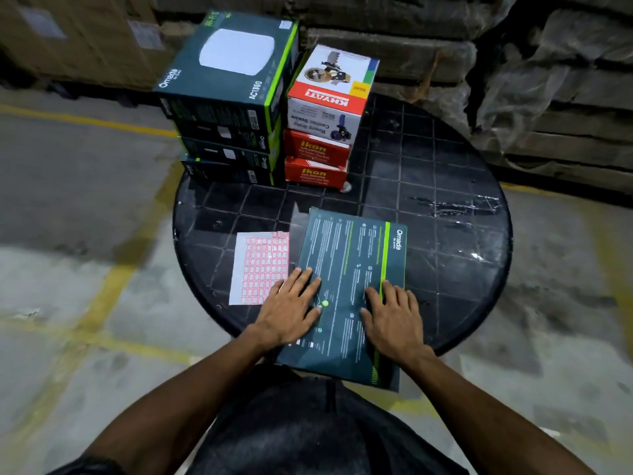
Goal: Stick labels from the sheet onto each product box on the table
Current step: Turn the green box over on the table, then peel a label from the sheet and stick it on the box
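Both hands, left (291, 305) and right (394, 311), spread flat on dark Omada box (346, 269) at near tabletop (445, 207) edge; label sheet (258, 265) just left; stacked boxes (236, 97) behind.

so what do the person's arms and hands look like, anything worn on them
Both forearms are bare right down to the wrists, with no gloves, rings, watch or bands visible on the left hand or the right hand. A dark short sleeve edge shows at the upper left arm. The nails look short.
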{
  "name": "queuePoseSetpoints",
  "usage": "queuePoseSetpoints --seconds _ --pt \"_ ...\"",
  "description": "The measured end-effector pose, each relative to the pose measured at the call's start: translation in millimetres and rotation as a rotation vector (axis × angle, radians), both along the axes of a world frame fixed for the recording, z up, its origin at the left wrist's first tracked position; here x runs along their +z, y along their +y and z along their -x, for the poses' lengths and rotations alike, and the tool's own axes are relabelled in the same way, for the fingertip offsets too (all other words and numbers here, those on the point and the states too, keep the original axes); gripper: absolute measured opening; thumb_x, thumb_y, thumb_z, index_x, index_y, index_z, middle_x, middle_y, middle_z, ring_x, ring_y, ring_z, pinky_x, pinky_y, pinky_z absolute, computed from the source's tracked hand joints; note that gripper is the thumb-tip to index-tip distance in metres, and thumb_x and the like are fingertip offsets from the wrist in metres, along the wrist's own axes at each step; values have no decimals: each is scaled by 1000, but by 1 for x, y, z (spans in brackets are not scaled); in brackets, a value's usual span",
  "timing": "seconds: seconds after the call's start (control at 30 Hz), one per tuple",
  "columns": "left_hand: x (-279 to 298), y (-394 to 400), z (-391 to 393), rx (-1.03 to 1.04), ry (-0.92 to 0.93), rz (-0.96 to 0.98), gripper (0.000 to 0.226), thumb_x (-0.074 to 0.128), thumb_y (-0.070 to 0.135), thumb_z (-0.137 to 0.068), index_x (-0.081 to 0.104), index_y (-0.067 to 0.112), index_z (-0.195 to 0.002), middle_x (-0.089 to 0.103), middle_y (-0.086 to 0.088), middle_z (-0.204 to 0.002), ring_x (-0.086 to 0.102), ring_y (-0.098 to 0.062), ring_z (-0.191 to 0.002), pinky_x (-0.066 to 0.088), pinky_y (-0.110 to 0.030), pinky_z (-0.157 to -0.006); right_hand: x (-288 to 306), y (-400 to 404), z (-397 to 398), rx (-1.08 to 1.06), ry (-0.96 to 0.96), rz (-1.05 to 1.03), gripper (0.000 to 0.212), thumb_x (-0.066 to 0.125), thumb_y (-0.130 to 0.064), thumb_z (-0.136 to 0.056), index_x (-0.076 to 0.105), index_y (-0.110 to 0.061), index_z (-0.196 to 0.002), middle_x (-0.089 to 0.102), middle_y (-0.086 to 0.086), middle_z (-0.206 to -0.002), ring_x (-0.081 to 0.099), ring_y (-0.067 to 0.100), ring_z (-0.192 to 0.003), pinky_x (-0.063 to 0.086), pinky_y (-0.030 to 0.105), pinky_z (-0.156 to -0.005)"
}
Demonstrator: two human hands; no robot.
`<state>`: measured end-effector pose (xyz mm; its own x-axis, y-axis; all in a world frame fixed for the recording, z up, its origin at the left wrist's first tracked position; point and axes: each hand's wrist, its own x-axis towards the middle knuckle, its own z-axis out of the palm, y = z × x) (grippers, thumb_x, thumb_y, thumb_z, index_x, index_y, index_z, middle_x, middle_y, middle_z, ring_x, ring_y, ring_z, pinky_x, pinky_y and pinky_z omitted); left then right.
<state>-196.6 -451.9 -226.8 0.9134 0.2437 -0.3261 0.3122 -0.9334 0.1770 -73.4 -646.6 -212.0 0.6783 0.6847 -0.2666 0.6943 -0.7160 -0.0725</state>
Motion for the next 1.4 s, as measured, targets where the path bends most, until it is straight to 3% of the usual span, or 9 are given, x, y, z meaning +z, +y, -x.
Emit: queuePoseSetpoints --seconds 0.1,0.33,0.43,0.57,0.73,0.83,0.97,1.13,1.4 --pt "5 11 2 34 -34 56 63 30 49 -101 11 23 -155 3 1 -164 2 -18 -150 10 -42 -120 2 9 -8 46 -55 -46 39 42 -44 -96 51 -19 -124 50 13 -127 46 32 -119 30 48 -109" --pt "7 67 21 384 -53 165 54 36 37 -102 30 12 -150 22 -9 -160 23 -24 -145 23 -42 -116 8 64 2 105 52 -31 37 46 -39 -96 46 -15 -124 40 15 -132 38 33 -123 34 43 -103" --pt "0 96 23 349 52 95 53 39 38 -101 34 13 -148 22 -10 -159 24 -27 -144 24 -45 -115 12 94 8 141 67 -64 37 48 -36 -96 48 -14 -126 42 13 -133 40 31 -123 34 43 -103" --pt "-14 125 16 240 111 81 59 40 38 -100 20 20 -153 7 -7 -163 9 -28 -149 9 -48 -119 15 142 13 143 92 -160 38 47 -33 -98 49 -14 -131 47 8 -132 44 24 -120 35 38 -105" --pt "-32 147 13 103 94 71 61 41 42 -98 18 26 -152 7 -6 -163 5 -27 -149 3 -49 -119 13 204 11 70 72 -225 27 47 -30 -100 59 -13 -117 57 5 -110 49 19 -96 43 34 -89" --pt "-36 156 28 67 71 33 60 40 45 -97 21 27 -151 12 -5 -162 9 -26 -148 3 -50 -120 10 237 7 19 128 -236 25 48 -29 -100 63 -13 -111 59 6 -107 54 24 -96 46 37 -82" --pt "-34 172 57 64 37 15 55 42 47 -97 33 24 -147 24 -8 -158 16 -28 -146 3 -50 -118 2 265 5 -50 260 -218 29 55 -23 -96 61 -10 -121 57 9 -115 55 28 -107 46 40 -91" --pt "-31 189 59 20 -109 -40 48 52 41 -93 54 12 -132 46 -17 -145 37 -35 -137 22 -49 -116 -13 288 13 -105 348 -184 34 59 -22 -95 58 -12 -128 54 8 -119 55 27 -109 46 37 -90" --pt "-35 194 32 -33 -12 83 70 47 42 -97 17 11 -153 16 -11 -160 13 -30 -147 17 -40 -119 -36 300 19 -110 357 -185 38 57 -22 -97 53 -17 -135 48 5 -125 56 25 -109 47 38 -90"
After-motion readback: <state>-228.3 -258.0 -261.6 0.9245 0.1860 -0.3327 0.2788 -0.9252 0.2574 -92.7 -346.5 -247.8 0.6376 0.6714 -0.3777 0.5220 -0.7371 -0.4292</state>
